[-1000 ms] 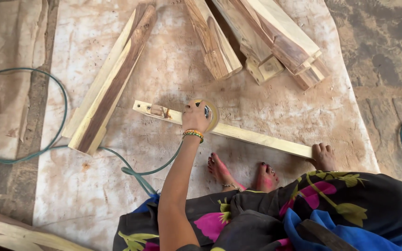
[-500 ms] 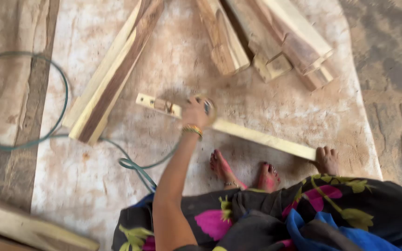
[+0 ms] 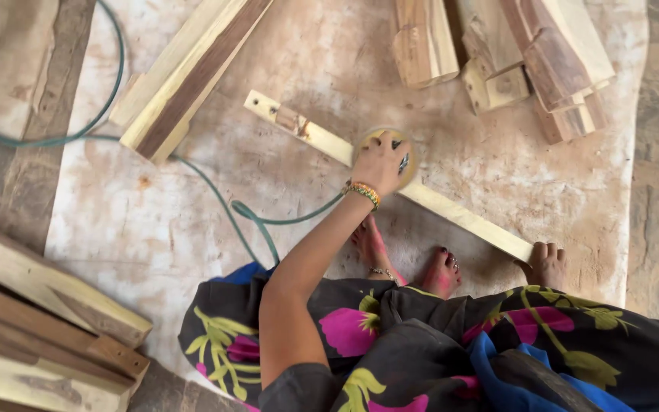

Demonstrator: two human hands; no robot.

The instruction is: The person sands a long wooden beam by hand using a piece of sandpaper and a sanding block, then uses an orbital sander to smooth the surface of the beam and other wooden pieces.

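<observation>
Wooden slat (image 3: 459, 215), long and pale, lying diagonally on the dusty floor sheet (image 3: 154, 221), pinned at two places. Fingers (image 3: 390, 145) of the left hand (image 3: 381, 162) wrapped down over a round sanding tool (image 3: 409, 152), clamped on it from above, disc flat on the slat near its middle. Fingers (image 3: 551, 250) of the right hand (image 3: 547, 263) curled together over the slat's near end, at the lower right, pressing it to the floor. Gold bangles (image 3: 364, 192) at the left wrist; teal cord (image 3: 268, 221) trailing from under that arm, looping off to the left.

Judged from the grip: best done with the disc level rather than tipped on an edge, light even pressure, strokes along the length of the slat. Firm hold at the near end so the piece cannot skate. Worth minding the cord, which lies close to the slat, and the two bare feet (image 3: 371, 244), just beside it on the near side.

Slat itself: straight, narrow, flat-faced, light yellow with clean edges. Far end squared off, with a small darker block (image 3: 291, 120) and what look like holes beside it.

Farther out: a thick two-tone plank (image 3: 192, 72) beyond the far end, well apart from the hands. A heap of short offcuts (image 3: 543, 61) at the top right. More planks (image 3: 32, 320) stacked at the lower left, off the sheet.
</observation>
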